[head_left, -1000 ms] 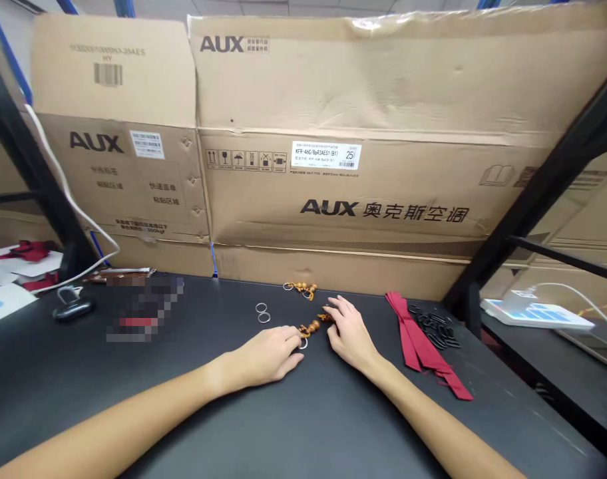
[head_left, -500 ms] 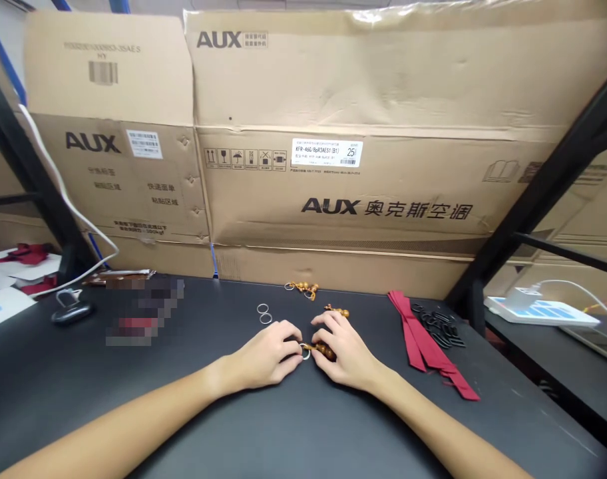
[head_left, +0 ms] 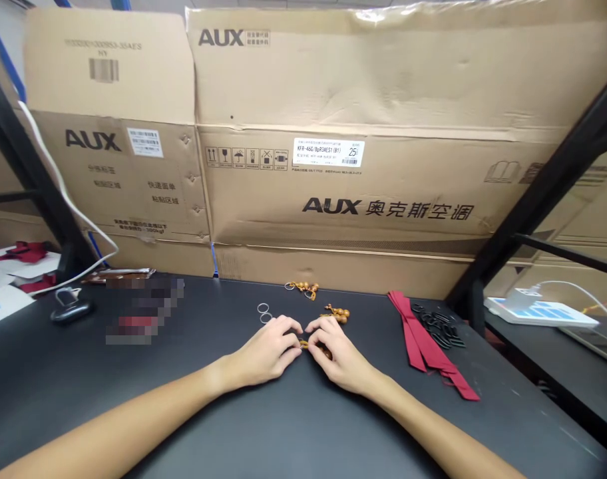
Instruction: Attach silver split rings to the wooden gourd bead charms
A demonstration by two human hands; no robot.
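Both hands rest on the black table (head_left: 293,426) with their fingertips meeting. My left hand (head_left: 267,352) is curled, pinching a small metal ring that its fingers mostly hide. My right hand (head_left: 336,356) is closed on a brown wooden gourd charm (head_left: 317,346) held against that ring. Just beyond the right hand lies another gourd charm (head_left: 337,312). A third charm with a ring (head_left: 302,287) lies farther back. Two loose metal rings (head_left: 263,312) lie beyond the left hand.
Red ribbons (head_left: 423,342) and a heap of black cords (head_left: 440,327) lie to the right. Large AUX cardboard boxes (head_left: 363,146) wall the table's back. A black device (head_left: 70,310) sits at the left, and a white power strip (head_left: 538,311) lies on the neighbouring table.
My right hand drew back from the far gourd charm and closed on the charm by the ring. The two hands have come together until their fingertips touch.
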